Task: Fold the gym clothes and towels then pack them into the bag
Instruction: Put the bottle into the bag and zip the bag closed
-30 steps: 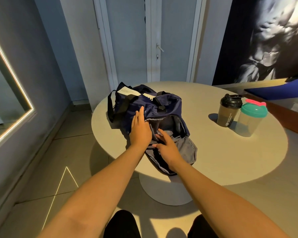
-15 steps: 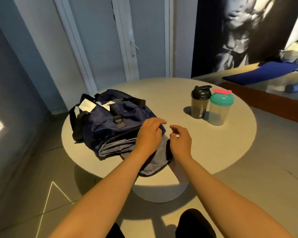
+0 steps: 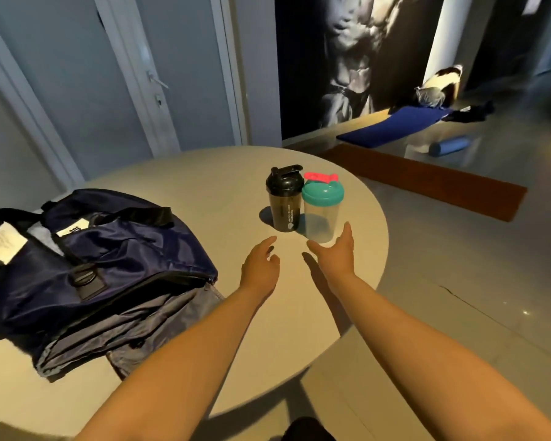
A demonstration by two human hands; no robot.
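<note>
Bag: a navy bag (image 3: 109, 259) of shiny woven cloth is seen slumped on the left of the bench (image 3: 204, 179), with black straps across its top and white tags at its far end; grey cloth is shown along its near edge.
Bag and hands: the bag is kept left of both hands and apart from them, the left hand (image 3: 260, 265) being the nearer.
Left hand: held over the bench with fingers loosely parted; nothing is held.
Right hand: the right hand (image 3: 334, 253) is spread wide just at the base of the clear bottle (image 3: 322, 214); contact cannot be told.
Bottles: a dark bottle (image 3: 284, 202) with a black lid is stood beside the clear, teal-lidded one.
Bench: round, smooth, pale beige.
Floor: a flat blue mat (image 3: 395, 127) and a blue roller (image 3: 449, 146) are seen far right.
</note>
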